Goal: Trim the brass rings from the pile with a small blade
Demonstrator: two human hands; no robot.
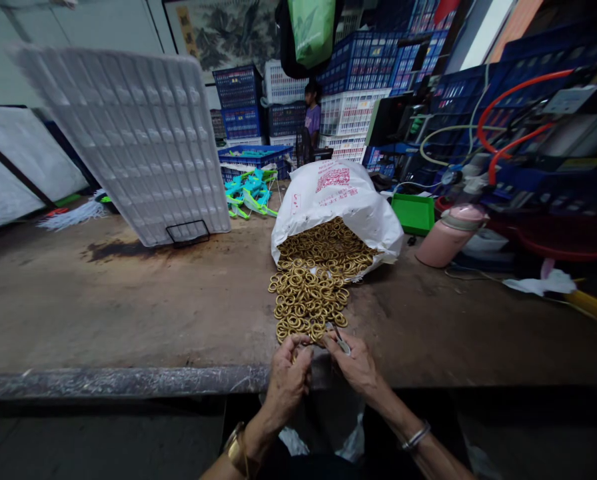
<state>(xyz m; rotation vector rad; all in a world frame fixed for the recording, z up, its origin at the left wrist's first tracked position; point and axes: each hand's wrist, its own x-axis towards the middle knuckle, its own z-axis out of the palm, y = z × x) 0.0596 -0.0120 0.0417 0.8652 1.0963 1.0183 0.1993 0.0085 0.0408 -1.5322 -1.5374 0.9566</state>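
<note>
A heap of gold-coloured rings [311,293] spills out of the mouth of a white woven sack [343,190] onto the wooden table. At the near edge of the heap, my left hand [289,373] is closed, fingertips pinched, with a bit of a gold ring showing between them. My right hand [356,365] is closed round a small metal hand tool [339,339]; its thin end points away from me, and its exact kind is unclear. Both hands are close together above the table's front edge, their fingertips near the nearest rings.
A ribbed translucent plastic tray [143,140] stands upright in a black wire stand [188,232] on the left. Right of the sack are a green tray [413,213] and a pink bottle [451,237]. Stacked crates [358,63] and a person [312,113] are behind.
</note>
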